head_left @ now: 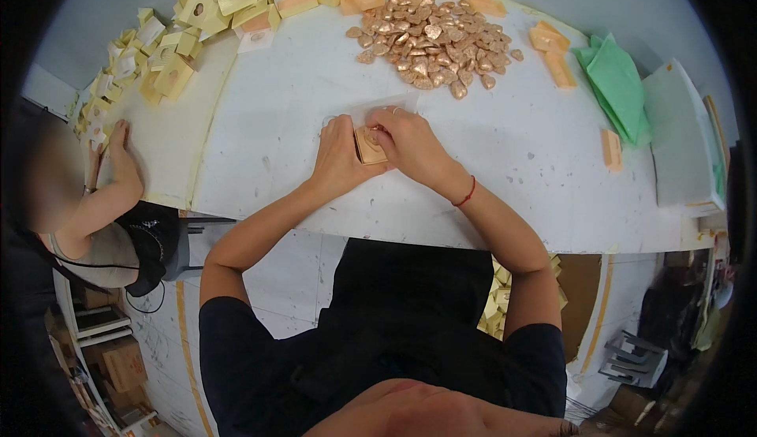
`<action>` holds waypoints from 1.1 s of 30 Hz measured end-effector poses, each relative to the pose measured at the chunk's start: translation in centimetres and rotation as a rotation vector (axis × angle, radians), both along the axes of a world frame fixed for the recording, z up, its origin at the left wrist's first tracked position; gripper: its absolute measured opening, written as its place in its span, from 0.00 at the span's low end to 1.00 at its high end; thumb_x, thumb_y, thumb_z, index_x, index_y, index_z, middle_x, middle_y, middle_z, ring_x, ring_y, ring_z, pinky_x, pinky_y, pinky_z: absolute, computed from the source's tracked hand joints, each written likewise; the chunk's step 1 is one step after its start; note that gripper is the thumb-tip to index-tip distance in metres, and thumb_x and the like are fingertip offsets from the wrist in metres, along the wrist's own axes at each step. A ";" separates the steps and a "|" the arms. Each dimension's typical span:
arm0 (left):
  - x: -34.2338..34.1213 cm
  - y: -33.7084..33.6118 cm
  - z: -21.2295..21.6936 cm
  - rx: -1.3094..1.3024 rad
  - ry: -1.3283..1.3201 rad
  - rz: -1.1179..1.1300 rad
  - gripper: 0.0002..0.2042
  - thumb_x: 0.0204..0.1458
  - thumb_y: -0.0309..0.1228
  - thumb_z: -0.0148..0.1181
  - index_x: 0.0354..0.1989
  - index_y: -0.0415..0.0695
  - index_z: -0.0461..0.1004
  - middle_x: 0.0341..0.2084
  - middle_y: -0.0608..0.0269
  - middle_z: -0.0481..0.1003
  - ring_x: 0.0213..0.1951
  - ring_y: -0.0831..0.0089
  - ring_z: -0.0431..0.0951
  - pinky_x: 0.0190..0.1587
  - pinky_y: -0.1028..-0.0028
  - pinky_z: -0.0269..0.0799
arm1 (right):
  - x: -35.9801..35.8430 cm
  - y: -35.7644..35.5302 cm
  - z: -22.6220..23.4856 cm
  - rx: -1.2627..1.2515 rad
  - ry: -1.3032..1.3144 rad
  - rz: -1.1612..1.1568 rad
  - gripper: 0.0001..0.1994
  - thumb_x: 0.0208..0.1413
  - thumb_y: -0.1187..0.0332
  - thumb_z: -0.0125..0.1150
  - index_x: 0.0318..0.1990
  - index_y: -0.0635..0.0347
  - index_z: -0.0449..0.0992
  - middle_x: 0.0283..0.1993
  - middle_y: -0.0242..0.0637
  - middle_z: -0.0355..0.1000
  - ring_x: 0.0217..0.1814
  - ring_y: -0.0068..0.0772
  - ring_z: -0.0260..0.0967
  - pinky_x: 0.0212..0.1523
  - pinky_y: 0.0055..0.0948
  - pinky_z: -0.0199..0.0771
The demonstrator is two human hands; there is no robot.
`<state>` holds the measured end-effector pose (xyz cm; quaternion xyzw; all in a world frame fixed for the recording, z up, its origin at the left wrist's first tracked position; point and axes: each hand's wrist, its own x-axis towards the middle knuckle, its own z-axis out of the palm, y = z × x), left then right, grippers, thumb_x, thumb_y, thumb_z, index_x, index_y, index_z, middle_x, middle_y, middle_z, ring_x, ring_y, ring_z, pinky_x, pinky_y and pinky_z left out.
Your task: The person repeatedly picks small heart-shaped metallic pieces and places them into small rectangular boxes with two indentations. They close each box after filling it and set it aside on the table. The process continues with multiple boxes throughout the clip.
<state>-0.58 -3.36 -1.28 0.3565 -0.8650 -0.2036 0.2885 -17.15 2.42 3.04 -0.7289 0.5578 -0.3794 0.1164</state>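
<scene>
White worktable (276, 161), scuffed with dark flecks, curves across the view. Near its front edge, the left hand (337, 151) grips a small tan box (372, 155) from the side, thumb along its lower edge. The right hand (414, 147) bends its fingers onto the box's top; whether they pinch anything there, I cannot tell. A red bracelet (467, 194) circles the right wrist. Beyond the hands lies a heap of shiny copper-gold pieces (441, 42). Yellow boxes (206, 11) with cutouts crowd the far left, some with pale faces whose print is too small to read. Orange boxes (550, 37) and a green bag (617, 86) lie at right. At far left, a co-worker's forearm (118, 184) rests by more boxes.
</scene>
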 end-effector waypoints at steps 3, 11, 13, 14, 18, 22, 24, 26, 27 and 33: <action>0.1 0.1 0.6 0.051 0.007 0.010 0.36 0.30 0.45 0.81 0.38 0.39 0.61 0.38 0.46 0.67 0.43 0.51 0.67 0.46 0.57 0.62 | -0.7 0.2 -0.5 -0.132 0.199 -0.024 0.10 0.51 0.78 0.61 0.41 0.60 0.79 0.38 0.40 0.75 0.42 0.45 0.72 0.43 0.38 0.74; 0.3 -0.2 -0.3 0.043 0.006 -0.032 0.35 0.31 0.44 0.80 0.38 0.38 0.61 0.37 0.46 0.67 0.43 0.51 0.66 0.47 0.57 0.62 | -1.4 1.7 -0.6 -0.194 0.363 0.084 0.11 0.48 0.73 0.61 0.40 0.59 0.81 0.42 0.36 0.75 0.48 0.39 0.68 0.48 0.37 0.67; 0.5 -0.5 -0.2 0.050 -0.001 -0.074 0.34 0.32 0.44 0.80 0.38 0.37 0.62 0.36 0.46 0.67 0.43 0.51 0.66 0.47 0.57 0.62 | -0.6 1.7 -0.9 -0.223 0.518 0.035 0.13 0.48 0.71 0.64 0.43 0.59 0.80 0.44 0.35 0.75 0.48 0.38 0.67 0.46 0.37 0.66; 0.5 -0.8 -0.5 0.035 -0.016 -0.106 0.34 0.32 0.44 0.80 0.38 0.37 0.61 0.37 0.46 0.67 0.43 0.51 0.66 0.47 0.57 0.62 | -0.2 1.8 -1.1 -0.227 0.510 0.017 0.13 0.49 0.70 0.64 0.44 0.60 0.80 0.45 0.35 0.75 0.48 0.38 0.67 0.47 0.37 0.65; 0.3 -1.2 -0.6 0.078 -0.075 -0.150 0.34 0.33 0.43 0.80 0.38 0.38 0.61 0.38 0.45 0.68 0.44 0.50 0.66 0.47 0.57 0.62 | 0.6 2.5 -0.9 -0.223 0.455 0.062 0.12 0.51 0.69 0.64 0.43 0.59 0.79 0.50 0.36 0.74 0.51 0.38 0.67 0.53 0.39 0.64; 0.5 -1.3 -0.3 0.123 0.011 -0.111 0.35 0.32 0.43 0.81 0.39 0.38 0.62 0.39 0.46 0.69 0.45 0.50 0.67 0.48 0.57 0.63 | -2.5 2.7 -0.5 -0.485 0.120 0.158 0.06 0.51 0.73 0.64 0.37 0.59 0.79 0.45 0.35 0.78 0.43 0.39 0.72 0.46 0.37 0.71; 0.7 -1.6 -0.4 0.067 -0.011 -0.093 0.35 0.32 0.43 0.81 0.40 0.38 0.62 0.39 0.46 0.69 0.45 0.50 0.67 0.48 0.57 0.63 | -5.9 2.0 0.6 -0.547 -0.005 -0.059 0.02 0.51 0.74 0.66 0.32 0.58 0.78 0.35 0.35 0.79 0.32 0.38 0.73 0.33 0.33 0.73; 0.7 -1.0 -0.4 0.078 -0.029 -0.093 0.36 0.32 0.43 0.81 0.42 0.38 0.62 0.40 0.46 0.69 0.45 0.50 0.67 0.49 0.57 0.63 | -10.2 -0.2 -0.5 -0.373 0.290 -0.492 0.12 0.51 0.63 0.73 0.36 0.59 0.77 0.33 0.40 0.77 0.33 0.38 0.74 0.31 0.33 0.72; 0.5 -1.0 0.0 0.102 -0.031 -0.101 0.36 0.32 0.43 0.81 0.43 0.38 0.62 0.40 0.46 0.69 0.45 0.50 0.67 0.49 0.57 0.63 | -11.3 -0.8 -1.0 -0.281 0.319 -0.563 0.13 0.51 0.61 0.71 0.35 0.60 0.76 0.32 0.43 0.74 0.35 0.47 0.74 0.34 0.41 0.75; 0.5 -0.8 0.8 0.141 -0.034 -0.120 0.37 0.32 0.44 0.80 0.45 0.38 0.62 0.43 0.46 0.68 0.48 0.50 0.65 0.51 0.58 0.64 | -13.7 -1.6 -2.8 0.079 0.326 -0.482 0.11 0.54 0.61 0.66 0.34 0.60 0.79 0.31 0.43 0.76 0.38 0.44 0.75 0.36 0.43 0.76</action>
